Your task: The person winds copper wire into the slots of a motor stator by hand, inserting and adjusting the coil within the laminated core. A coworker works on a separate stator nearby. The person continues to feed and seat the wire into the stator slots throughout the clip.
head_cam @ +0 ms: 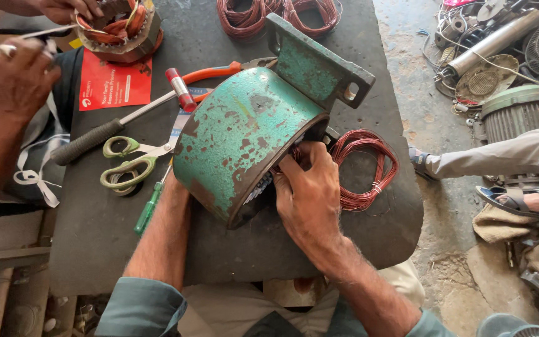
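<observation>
So, green motor housing (251,134) on its side on the dark surface (95,237), mid-rewind.
Right hand (310,196) fingers curl into the open end onto copper wire; left hand's hidden behind it, can't tell its grip. Loose coil (366,168) waits beside.

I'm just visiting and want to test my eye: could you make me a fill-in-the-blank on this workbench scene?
1. The motor housing on the table is painted ____.
2. The right hand presses at the housing's open end beside a coil of ____ wire.
3. The scissors have ____ handles.

Missing words: green; copper; green
</observation>
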